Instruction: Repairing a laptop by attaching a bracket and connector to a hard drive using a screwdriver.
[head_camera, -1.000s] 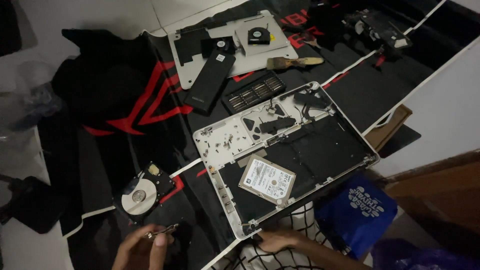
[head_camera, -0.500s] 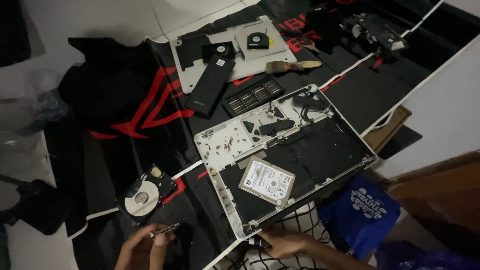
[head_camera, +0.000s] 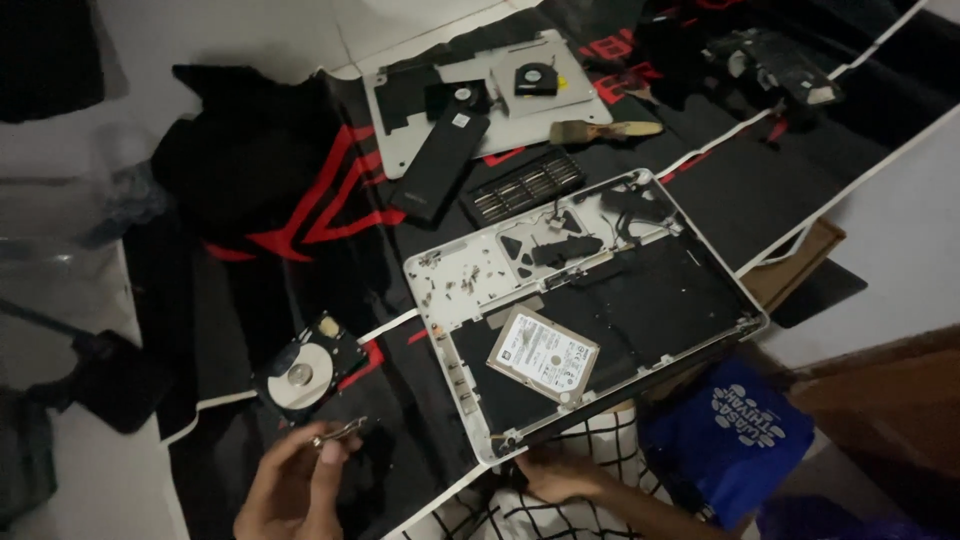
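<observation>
Near the bottom edge of the view, your left hand (head_camera: 290, 490) pinches a small shiny metal part (head_camera: 338, 433) between its fingertips, just below the opened hard drive (head_camera: 305, 368) with its bare silver platter on the black and red mat (head_camera: 250, 270). Your right hand (head_camera: 560, 475) lies against the near edge of the stripped white laptop shell (head_camera: 450, 290), but you cannot tell whether its fingers close on anything. A second, closed drive (head_camera: 542, 353) rests inside that shell, with loose screws (head_camera: 455, 282) scattered further up.

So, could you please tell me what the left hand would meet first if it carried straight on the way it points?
Probably the opened hard drive, just beyond the left hand; depth is unclear.
</observation>
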